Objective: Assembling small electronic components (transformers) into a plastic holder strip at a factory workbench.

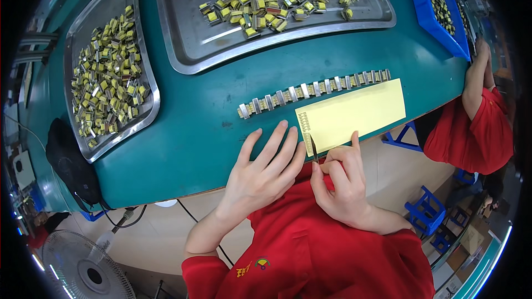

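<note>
As right grip (pixel 344 182) pinches tweezers (pixel 315 149), sheet (pixel 354 112) beyond

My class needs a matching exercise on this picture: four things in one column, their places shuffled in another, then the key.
Things
1. Dark slim tool
2. Row of small parts
3. Fan
4. Blue bin

Places
A. Upper right of the picture
B. Held in the right hand
C. Lower left of the picture
D. Between the yellow sheet and the large metal tray

Pairs: 1-B, 2-D, 3-C, 4-A
</note>
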The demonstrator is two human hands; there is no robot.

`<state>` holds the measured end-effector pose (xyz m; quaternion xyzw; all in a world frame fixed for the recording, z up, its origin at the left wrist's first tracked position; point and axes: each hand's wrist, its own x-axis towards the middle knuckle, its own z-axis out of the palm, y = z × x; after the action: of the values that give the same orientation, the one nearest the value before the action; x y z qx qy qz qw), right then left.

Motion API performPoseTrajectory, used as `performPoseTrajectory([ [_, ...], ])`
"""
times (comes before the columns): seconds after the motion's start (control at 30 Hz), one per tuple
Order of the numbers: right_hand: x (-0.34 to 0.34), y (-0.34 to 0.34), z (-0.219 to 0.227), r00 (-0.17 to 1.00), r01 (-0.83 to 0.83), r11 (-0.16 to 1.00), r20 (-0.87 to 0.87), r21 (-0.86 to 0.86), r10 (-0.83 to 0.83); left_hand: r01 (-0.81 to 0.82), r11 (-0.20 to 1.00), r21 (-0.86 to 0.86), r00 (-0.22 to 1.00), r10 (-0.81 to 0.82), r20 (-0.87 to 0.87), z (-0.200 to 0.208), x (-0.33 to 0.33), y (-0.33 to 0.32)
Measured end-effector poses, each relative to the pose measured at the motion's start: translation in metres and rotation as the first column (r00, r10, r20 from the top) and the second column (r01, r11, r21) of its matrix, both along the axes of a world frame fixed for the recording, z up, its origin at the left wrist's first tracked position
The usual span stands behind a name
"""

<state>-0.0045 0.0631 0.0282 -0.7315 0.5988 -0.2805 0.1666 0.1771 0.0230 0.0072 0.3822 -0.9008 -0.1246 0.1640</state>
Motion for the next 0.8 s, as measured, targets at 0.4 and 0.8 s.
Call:
performPoseTrajectory([
  [0.4,0.0001,0.0007,-0.0023,1.000,-0.008,1.000,0.009,-0.026,0.009,0.010,1.000,-0.026,1.000,-0.010,-0.001,0.0011,-0.0008,-0.0022],
  [0.8,-0.0020,0.0016,-0.0016,1.000,-0.005,1.000,0.022,-0.028,0.006,0.018,0.999,-0.042,1.000,-0.018,0.010,0.0002,-0.0002,-0.0013],
])
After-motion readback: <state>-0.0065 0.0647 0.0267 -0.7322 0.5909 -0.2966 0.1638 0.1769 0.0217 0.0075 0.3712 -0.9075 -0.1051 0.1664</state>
